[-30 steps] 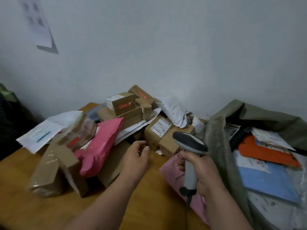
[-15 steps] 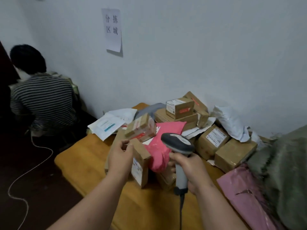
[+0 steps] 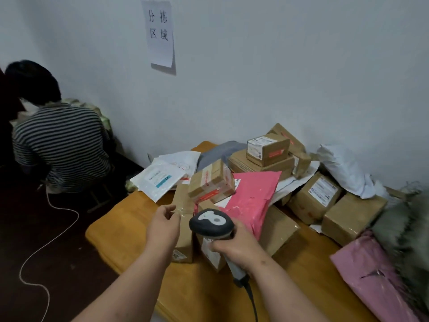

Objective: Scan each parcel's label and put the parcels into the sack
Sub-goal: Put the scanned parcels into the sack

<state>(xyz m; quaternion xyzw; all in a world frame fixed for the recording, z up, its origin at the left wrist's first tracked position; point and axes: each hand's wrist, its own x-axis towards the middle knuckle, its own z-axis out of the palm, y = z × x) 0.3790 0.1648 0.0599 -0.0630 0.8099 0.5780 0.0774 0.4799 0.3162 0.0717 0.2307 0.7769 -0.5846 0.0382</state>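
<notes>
The right hand (image 3: 234,246) grips the handle of a barcode scanner (image 3: 211,223), its fingers curled round the grip; the scanner's dark head with a grey top sits just in front of the knuckles, and its cable (image 3: 251,300) trails down toward the camera. The left hand (image 3: 162,225) is at the near corner of a taped brown cardboard box (image 3: 183,238) that stands on end at the front of the heap — thumb and fingers are slightly apart and meet the shiny tape at the box's top edge, though whether they pinch it I cannot tell.

Behind that box a smaller carton with red tape (image 3: 211,181) lies tilted on the pile, and a pink poly mailer (image 3: 253,201) slopes down beside it. More brown cartons are stacked toward the wall, one with a white label (image 3: 267,149) uppermost; white mailers (image 3: 160,177) overhang the bench's far left edge. All rest on a wooden bench (image 3: 130,231).

At the right edge the grey-green sack (image 3: 404,231) shows blurred, with a paler pink mailer (image 3: 371,273) lying against it.

A paper sign (image 3: 160,33) hangs on the wall — to the left, a person in a striped shirt (image 3: 60,142) sits facing away.
</notes>
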